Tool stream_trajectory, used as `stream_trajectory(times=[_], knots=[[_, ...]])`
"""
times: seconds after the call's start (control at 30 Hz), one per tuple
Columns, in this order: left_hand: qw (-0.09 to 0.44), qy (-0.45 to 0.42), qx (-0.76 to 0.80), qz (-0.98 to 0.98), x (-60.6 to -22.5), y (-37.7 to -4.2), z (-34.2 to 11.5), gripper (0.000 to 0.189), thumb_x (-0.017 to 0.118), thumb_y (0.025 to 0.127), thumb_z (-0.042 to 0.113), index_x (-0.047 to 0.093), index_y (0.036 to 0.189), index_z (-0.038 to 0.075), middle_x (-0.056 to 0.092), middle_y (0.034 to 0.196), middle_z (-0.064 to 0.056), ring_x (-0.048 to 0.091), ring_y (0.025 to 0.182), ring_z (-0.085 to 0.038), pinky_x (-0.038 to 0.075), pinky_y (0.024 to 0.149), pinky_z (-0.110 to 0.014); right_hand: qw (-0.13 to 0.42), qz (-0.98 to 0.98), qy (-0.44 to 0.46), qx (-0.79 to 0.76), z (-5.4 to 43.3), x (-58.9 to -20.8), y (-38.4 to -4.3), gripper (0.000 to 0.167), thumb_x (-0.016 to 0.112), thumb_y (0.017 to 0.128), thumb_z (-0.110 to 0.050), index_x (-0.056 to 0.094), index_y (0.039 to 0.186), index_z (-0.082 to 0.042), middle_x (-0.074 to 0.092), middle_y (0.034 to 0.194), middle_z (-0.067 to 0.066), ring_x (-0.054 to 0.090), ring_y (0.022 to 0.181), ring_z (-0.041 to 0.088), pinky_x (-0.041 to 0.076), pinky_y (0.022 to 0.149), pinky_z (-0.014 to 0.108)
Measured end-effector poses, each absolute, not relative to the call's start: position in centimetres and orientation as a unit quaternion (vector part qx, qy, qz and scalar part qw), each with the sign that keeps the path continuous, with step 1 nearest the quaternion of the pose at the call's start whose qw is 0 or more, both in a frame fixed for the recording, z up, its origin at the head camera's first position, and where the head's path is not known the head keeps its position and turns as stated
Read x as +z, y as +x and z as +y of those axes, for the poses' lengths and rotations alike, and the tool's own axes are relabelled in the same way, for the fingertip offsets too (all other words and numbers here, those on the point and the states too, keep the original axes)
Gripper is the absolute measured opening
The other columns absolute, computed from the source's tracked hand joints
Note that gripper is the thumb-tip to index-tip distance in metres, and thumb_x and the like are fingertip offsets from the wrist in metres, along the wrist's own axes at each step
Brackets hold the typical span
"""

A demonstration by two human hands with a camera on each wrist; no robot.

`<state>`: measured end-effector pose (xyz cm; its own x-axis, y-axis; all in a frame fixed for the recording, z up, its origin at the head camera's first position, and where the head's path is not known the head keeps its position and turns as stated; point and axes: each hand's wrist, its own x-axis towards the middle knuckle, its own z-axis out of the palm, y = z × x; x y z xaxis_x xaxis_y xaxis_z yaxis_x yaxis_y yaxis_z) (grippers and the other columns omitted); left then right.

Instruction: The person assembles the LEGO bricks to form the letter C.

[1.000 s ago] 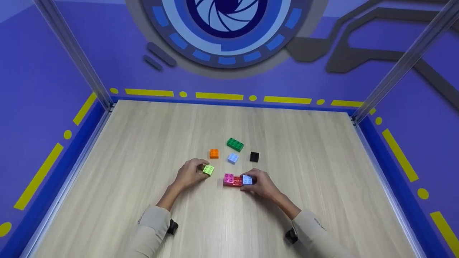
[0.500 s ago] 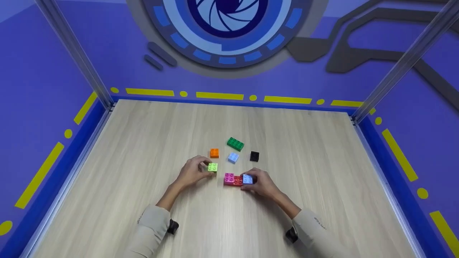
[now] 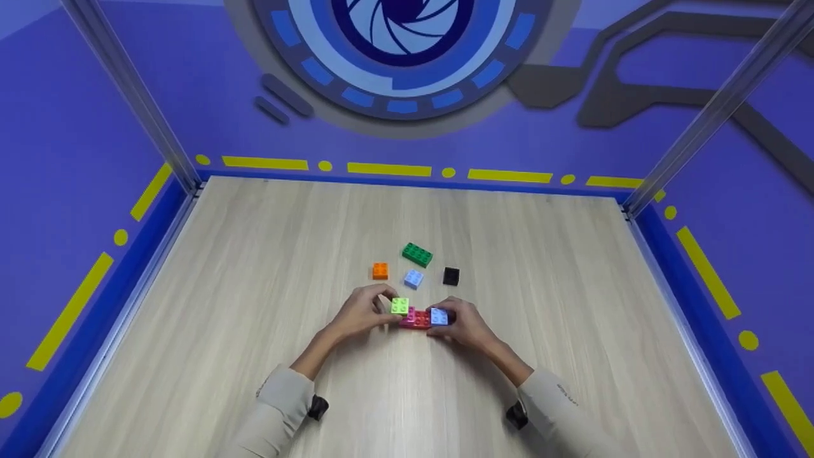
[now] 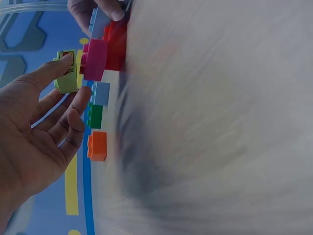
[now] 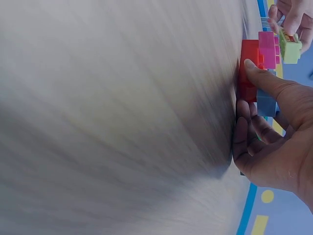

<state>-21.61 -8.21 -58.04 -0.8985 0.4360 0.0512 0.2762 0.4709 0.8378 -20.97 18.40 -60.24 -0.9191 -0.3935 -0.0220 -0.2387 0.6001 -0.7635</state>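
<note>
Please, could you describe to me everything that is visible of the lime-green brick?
The lime-green brick is square from above, with four round studs facing up, and looks like plastic. One side bears a printed marking, partly covered by the left hand, which pinches the brick just above the pink brick; a narrow gap seems to separate the two.

Head view: bright, fairly sharp; pale sheen on table (image 3: pixel 407 394), lower centre. Wrist views: dimmer, table smeared, soft shadows.

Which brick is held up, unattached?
Lime-green brick, pinched in the left hand. The others rest on the table or belong to the red-based stack.
</note>
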Motion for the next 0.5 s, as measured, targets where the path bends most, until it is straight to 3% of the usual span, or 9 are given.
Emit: stream_trajectory(times=[0.27, 0.5], knots=[[0.090, 0.220, 0.453, 0.859, -58.4, -21.4, -7.4, 0.039, 0.084, 0.085, 0.021, 0.072, 0.121, 0.013, 0.072, 0.113, -0.004, 0.058, 0.074, -0.004, 0.048, 0.067, -0.019, 0.095, 0.886, -0.188, -0.414, 18.3, -60.3, -20.9, 0.038, 0.087, 0.081, -0.016, 0.075, 0.116, -0.006, 0.071, 0.110, 0.008, 0.064, 0.104, 0.020, 0.051, 0.094, 0.034], [0.086, 0.235, 0.444, 0.861, -58.2, -21.6, -7.0, 0.037, 0.083, 0.086, 0.020, 0.074, 0.120, 0.011, 0.071, 0.109, -0.006, 0.065, 0.084, -0.018, 0.050, 0.071, -0.021, 0.096, 0.885, -0.181, -0.419, 18.5, -60.2, -20.9, 0.038, 0.087, 0.080, -0.015, 0.075, 0.115, -0.006, 0.071, 0.110, 0.008, 0.063, 0.103, 0.019, 0.051, 0.092, 0.032]])
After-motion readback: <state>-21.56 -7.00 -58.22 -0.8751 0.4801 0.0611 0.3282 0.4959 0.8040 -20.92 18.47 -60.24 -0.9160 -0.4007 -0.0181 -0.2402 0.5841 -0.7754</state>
